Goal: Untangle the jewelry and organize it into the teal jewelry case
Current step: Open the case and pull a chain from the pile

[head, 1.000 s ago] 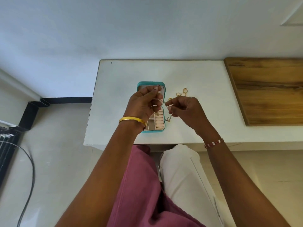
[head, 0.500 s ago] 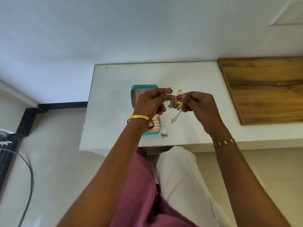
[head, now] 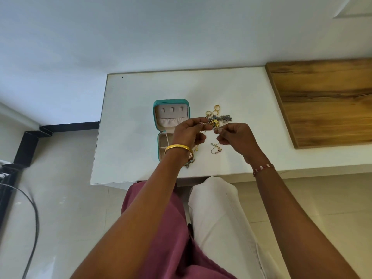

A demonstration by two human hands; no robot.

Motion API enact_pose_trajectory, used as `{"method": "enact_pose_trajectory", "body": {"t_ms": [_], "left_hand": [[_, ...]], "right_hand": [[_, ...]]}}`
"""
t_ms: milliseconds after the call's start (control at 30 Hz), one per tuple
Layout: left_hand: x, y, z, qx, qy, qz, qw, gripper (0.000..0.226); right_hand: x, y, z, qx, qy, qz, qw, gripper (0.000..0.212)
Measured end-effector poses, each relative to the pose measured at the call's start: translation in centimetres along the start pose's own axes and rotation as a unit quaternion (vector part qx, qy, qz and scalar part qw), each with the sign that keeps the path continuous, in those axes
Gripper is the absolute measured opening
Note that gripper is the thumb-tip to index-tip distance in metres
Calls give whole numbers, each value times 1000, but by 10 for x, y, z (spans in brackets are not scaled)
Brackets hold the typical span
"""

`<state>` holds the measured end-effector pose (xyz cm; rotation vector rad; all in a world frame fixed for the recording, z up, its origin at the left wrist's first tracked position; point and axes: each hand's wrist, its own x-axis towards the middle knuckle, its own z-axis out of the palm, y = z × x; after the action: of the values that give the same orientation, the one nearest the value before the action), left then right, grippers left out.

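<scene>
Fingers (head: 203, 123) of both your hands pinch jewelry tangle (head: 215, 121); untangling step; next, tease one chain free for teal jewelry case (head: 171, 102).

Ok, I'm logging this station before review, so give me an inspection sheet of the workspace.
Surface: white table, wooden board at its right.
Job's things: teal jewelry case lies open; tangled jewelry held above table; gold rings loose beyond it.
Clutter: small charm near the table's front edge.
Grippers: left hand and right hand both pinch the tangle.
Cables: black cable on the floor, left.
Surroundings: pale wall, tiled floor.
</scene>
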<state>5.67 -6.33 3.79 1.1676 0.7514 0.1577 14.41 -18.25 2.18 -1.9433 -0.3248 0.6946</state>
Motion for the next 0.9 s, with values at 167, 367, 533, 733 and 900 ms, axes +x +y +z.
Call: {"method": "enact_pose_trajectory", "body": {"t_ms": [167, 367, 533, 733, 900], "left_hand": [[10, -13, 10, 39, -29, -36, 998, 29], [10, -27, -4, 316, -27, 12, 948, 31], [9, -25, -12, 380, -31, 21, 924, 31], [-9, -24, -38, 363, 84, 81, 924, 28], [-24, -39, -60, 454, 103, 82, 881, 28]], "right_hand": [[6, 21, 6, -51, 0, 2, 999, 16], [3, 34, 11, -114, 7, -19, 993, 19], [-6, 32, 20, -141, 34, -20, 989, 18], [-25, 27, 40, -173, 47, -34, 983, 16], [-32, 26, 70, -240, -30, -12, 970, 32]]}}
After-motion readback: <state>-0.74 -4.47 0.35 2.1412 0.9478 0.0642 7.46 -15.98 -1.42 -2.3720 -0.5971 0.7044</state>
